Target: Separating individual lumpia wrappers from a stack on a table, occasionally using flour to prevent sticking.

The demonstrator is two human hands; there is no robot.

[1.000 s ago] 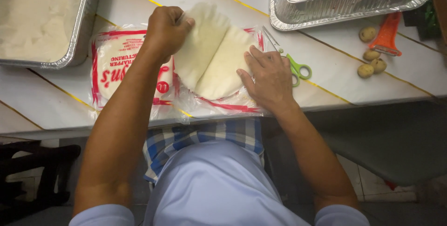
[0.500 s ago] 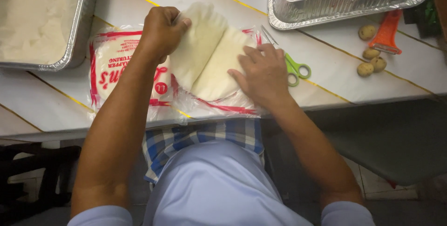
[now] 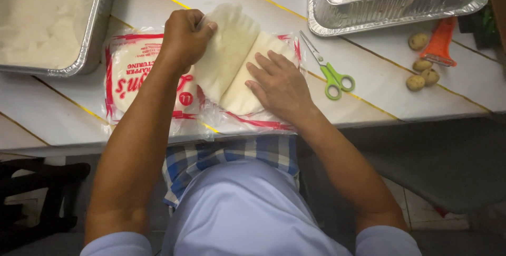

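Note:
A stack of pale round wrappers (image 3: 247, 82) lies in an opened clear plastic bag with red print (image 3: 137, 74) on the white table. My left hand (image 3: 184, 37) pinches the edge of the top wrapper (image 3: 227, 50) and folds it up and over to the left. My right hand (image 3: 279, 84) rests flat on the remaining stack, fingers spread, pressing it down.
Green-handled scissors (image 3: 329, 71) lie just right of the bag. A foil tray of white dough (image 3: 97, 29) is at the far left, another foil tray (image 3: 390, 3) at the top right. Small potatoes (image 3: 421, 71) and an orange peeler (image 3: 440, 42) sit at the right. The table edge runs below the bag.
My left hand has peeled the top wrapper a little further up from the stack. My right hand stays pressed on the stack.

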